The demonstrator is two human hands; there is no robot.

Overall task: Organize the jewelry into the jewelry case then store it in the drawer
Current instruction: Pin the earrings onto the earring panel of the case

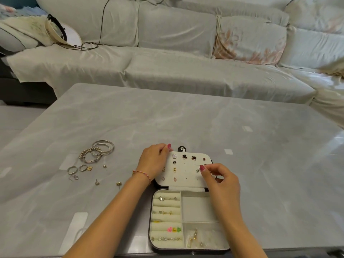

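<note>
Pinching a small earring (197, 170) between thumb and forefinger, the right hand (219, 180) hovers at the right edge of the earring panel (184, 169), its other fingers curled in; the left hand (155, 161) grips the panel's upper left corner, fingers curled round the edge. That panel stands up from the open jewelry case (189, 220), which sits at the near edge of the bench (204, 118) with its long axis running away from the person, lid end far, tray end near. Studs sit in the panel's holes, among them two black clover ones (189, 157). Ring rolls (166, 218) fill the tray's left half; a near right compartment (202, 235) holds gold pieces. Left of the hands lie loose bangles (98, 150), rings (77, 169) and small earrings (108, 181). No writing can be read. A covered sofa (176, 53) stands beyond
</note>
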